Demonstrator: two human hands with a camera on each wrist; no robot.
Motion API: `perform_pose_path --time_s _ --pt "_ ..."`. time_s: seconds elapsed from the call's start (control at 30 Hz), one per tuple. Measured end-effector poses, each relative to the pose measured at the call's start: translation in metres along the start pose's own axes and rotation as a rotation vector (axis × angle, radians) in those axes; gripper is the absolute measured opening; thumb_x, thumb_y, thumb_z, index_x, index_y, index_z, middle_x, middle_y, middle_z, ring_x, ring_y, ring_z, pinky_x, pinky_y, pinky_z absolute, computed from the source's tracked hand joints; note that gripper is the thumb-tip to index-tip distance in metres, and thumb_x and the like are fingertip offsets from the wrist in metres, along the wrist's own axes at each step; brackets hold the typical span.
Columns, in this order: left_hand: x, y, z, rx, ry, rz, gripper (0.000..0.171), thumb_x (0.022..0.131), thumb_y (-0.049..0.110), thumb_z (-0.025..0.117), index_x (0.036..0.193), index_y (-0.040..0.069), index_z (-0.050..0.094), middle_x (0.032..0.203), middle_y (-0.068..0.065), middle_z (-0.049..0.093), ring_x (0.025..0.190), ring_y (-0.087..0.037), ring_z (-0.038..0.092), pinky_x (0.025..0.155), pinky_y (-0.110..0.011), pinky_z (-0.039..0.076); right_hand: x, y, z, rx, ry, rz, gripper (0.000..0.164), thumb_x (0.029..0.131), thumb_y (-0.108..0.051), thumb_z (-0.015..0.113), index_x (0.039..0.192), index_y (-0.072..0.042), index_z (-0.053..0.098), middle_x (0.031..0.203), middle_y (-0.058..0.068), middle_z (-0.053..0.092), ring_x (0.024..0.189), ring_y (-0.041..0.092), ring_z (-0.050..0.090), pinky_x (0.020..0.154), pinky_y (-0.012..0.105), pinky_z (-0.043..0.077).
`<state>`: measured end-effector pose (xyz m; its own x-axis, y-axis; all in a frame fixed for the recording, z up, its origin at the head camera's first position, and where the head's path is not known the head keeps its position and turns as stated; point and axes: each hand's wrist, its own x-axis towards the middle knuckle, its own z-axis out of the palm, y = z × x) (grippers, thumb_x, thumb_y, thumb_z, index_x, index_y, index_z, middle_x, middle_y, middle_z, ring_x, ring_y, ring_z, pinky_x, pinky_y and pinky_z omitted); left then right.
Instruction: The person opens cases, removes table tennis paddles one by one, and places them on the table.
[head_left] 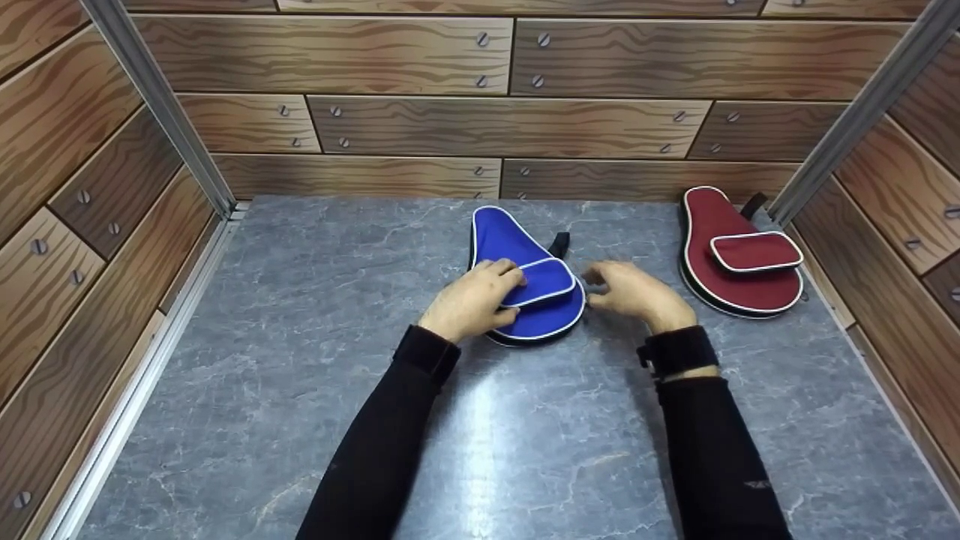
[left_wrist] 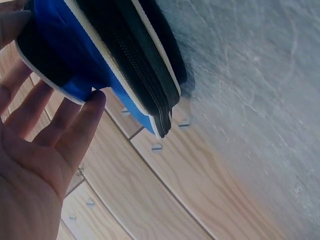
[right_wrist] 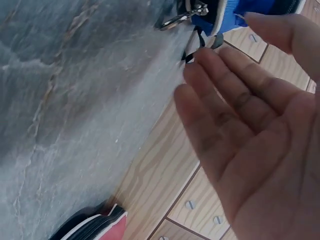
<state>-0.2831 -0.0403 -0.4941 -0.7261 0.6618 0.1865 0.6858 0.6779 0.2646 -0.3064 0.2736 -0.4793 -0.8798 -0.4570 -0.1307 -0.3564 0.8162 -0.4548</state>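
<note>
A blue table tennis bat case (head_left: 536, 322) with white piping lies on the grey surface, its raised pocket facing up. The left hand (head_left: 476, 296) holds the left end of that pocket, thumb on the near side and fingers over the top. In the left wrist view, the case's zipped side (left_wrist: 135, 55) shows beyond the fingers (left_wrist: 80, 130). At the case's right edge is the right hand (head_left: 634, 292), its fingers loosely bent and nothing gripped. A metal zip pull (right_wrist: 177, 21) hangs by the case in the right wrist view, apart from the fingertips.
A similar red bat case (head_left: 720, 281) lies at the back right, close to the side wall. Wood-patterned panels (head_left: 420, 124) enclose the back and sides, with metal posts (head_left: 161, 105) at the corners. A black strap (head_left: 559, 244) sticks out from the blue case.
</note>
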Motion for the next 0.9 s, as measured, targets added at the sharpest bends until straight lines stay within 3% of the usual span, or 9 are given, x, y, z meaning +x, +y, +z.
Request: perform_pose_path --time_s 0.1,0.23,0.37,0.47,0.53,0.6,0.73,0.9 --pt "0.0 -0.001 0.001 0.007 0.027 0.015 0.037 0.105 0.023 0.084 0.136 0.007 0.072 0.139 -0.014 0.073 0.128 -0.039 0.071 0.119 -0.051 0.061 -0.002 -0.002 0.003 -0.011 -0.009 0.05 0.029 0.104 -0.018 0.079 0.126 0.001 0.08 0.122 0.023 0.083 0.117 0.042 0.078 0.109 0.063 0.062" --pt "0.0 -0.001 0.002 0.016 0.059 0.04 0.029 0.103 0.02 0.084 0.123 0.005 0.07 0.128 -0.014 0.073 0.118 -0.04 0.071 0.111 -0.052 0.062 -0.001 -0.004 0.009 -0.049 0.014 0.091 0.01 0.1 -0.018 0.079 0.104 -0.008 0.081 0.103 0.01 0.079 0.098 0.029 0.071 0.092 0.053 0.059" --pt "0.0 -0.002 0.003 0.032 0.078 0.057 0.023 0.102 0.019 0.085 0.112 0.006 0.069 0.119 -0.014 0.071 0.109 -0.039 0.069 0.104 -0.051 0.061 0.011 0.012 0.019 -0.099 0.052 0.024 0.008 0.095 -0.013 0.08 0.088 -0.01 0.077 0.088 0.008 0.074 0.084 0.028 0.066 0.081 0.054 0.056" --pt "0.0 -0.001 0.002 0.034 0.088 0.048 0.024 0.101 0.019 0.086 0.11 0.006 0.068 0.117 -0.013 0.071 0.107 -0.038 0.068 0.102 -0.051 0.061 0.03 0.051 0.038 -0.142 0.109 -0.067 0.014 0.094 -0.015 0.077 0.08 -0.018 0.073 0.079 0.001 0.069 0.075 0.024 0.061 0.071 0.05 0.053" --pt "-0.001 0.0 0.002 0.031 0.09 0.027 0.026 0.1 0.02 0.087 0.113 0.006 0.069 0.119 -0.013 0.071 0.108 -0.039 0.069 0.102 -0.051 0.061 0.034 0.057 0.042 -0.161 0.128 -0.075 0.016 0.094 -0.014 0.074 0.079 -0.019 0.072 0.079 0.001 0.069 0.074 0.024 0.06 0.07 0.051 0.053" --pt "-0.001 0.001 0.001 0.027 0.085 -0.002 0.031 0.099 0.022 0.088 0.12 0.008 0.07 0.123 -0.013 0.072 0.111 -0.039 0.07 0.103 -0.052 0.063 0.033 0.053 0.041 -0.162 0.144 -0.067 0.014 0.096 -0.013 0.072 0.083 -0.017 0.074 0.083 0.004 0.073 0.076 0.026 0.065 0.072 0.052 0.057" --pt "-0.003 0.007 -0.003 0.029 0.049 -0.064 0.044 0.099 0.031 0.091 0.134 0.012 0.071 0.135 -0.011 0.073 0.119 -0.038 0.071 0.106 -0.052 0.065 0.015 0.009 0.025 -0.175 0.14 0.015 0.01 0.1 -0.01 0.072 0.091 -0.009 0.077 0.092 0.014 0.079 0.084 0.035 0.073 0.078 0.061 0.061" --pt "-0.003 0.018 -0.008 0.036 -0.021 -0.086 0.053 0.101 0.046 0.092 0.141 0.018 0.071 0.144 -0.008 0.071 0.127 -0.036 0.069 0.114 -0.05 0.063 0.012 -0.005 0.022 -0.228 0.179 0.039 0.016 0.102 -0.01 0.072 0.086 -0.009 0.072 0.089 0.015 0.077 0.083 0.037 0.072 0.074 0.061 0.059"
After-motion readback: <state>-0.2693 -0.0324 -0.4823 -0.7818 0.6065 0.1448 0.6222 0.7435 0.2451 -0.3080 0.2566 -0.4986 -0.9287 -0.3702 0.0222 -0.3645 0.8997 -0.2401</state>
